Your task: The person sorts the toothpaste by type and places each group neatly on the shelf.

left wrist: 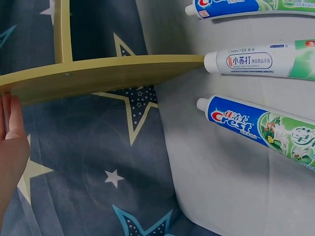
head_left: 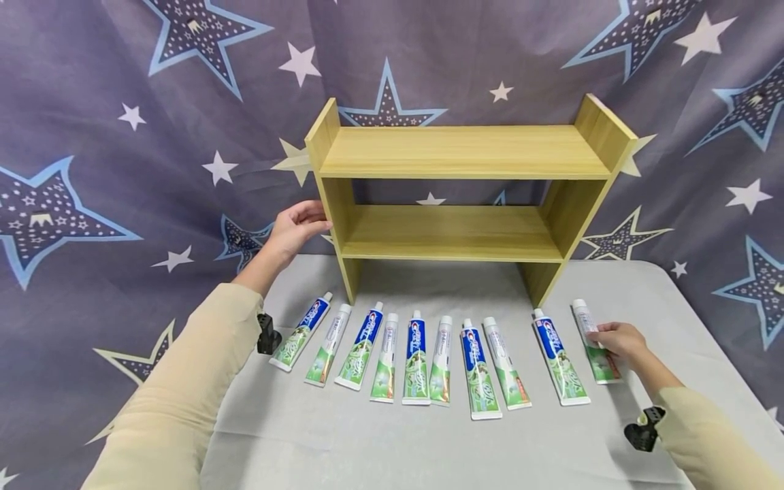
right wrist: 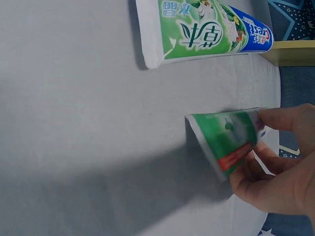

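My right hand (head_left: 621, 340) pinches a white-and-green toothpaste tube (head_left: 603, 366) at the right end of a row. In the right wrist view, thumb and fingers lie on either side of that tube, its flat end pointing away from the hand. Left of it lies a blue-and-green Crest toothpaste tube (head_left: 561, 364). With extended fingers, my left hand (head_left: 299, 228) touches the outer left side of a two-tier wooden shelf (head_left: 453, 233). The left wrist view shows the fingertips right against the side panel's edge.
Several more toothpaste tubes (head_left: 416, 367), blue-and-green alternating with white-and-green, lie in a row before the shelf, caps toward it. All lie on a grey-white tablecloth (head_left: 367, 449). Behind stands a dark curtain (head_left: 429, 41) with stars.
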Available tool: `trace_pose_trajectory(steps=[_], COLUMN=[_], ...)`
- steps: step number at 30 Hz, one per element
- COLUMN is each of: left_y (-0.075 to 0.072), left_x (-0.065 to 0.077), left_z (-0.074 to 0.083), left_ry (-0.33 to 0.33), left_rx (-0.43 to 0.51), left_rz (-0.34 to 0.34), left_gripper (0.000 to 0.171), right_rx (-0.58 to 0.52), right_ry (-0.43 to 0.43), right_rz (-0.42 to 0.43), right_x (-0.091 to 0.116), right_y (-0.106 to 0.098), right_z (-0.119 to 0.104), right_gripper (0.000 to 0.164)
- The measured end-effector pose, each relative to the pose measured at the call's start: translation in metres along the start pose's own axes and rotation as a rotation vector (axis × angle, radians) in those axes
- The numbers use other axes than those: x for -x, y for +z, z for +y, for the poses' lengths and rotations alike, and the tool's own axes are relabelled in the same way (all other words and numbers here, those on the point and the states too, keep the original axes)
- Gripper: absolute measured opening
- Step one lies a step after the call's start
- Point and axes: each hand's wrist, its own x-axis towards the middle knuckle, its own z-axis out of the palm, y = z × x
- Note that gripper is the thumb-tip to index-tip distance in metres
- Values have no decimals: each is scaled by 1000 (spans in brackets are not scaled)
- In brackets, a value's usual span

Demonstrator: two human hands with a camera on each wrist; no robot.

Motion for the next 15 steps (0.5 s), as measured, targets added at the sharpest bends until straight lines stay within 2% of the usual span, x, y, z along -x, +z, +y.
trace_pose_trajectory(steps=[8,15], left_y=[3,7], left_x=[0,1], left_z=[-2,-3], left_ry=[29,4], left_rx=[20,43], left_rz=[0,30], left_gripper=[34,34], right_rx=[12,-146], right_ry=[11,2], right_rz=[20,-68], right_x=[-1,-9], right_y=[0,-7], right_z=[-1,8], right_gripper=[49,56])
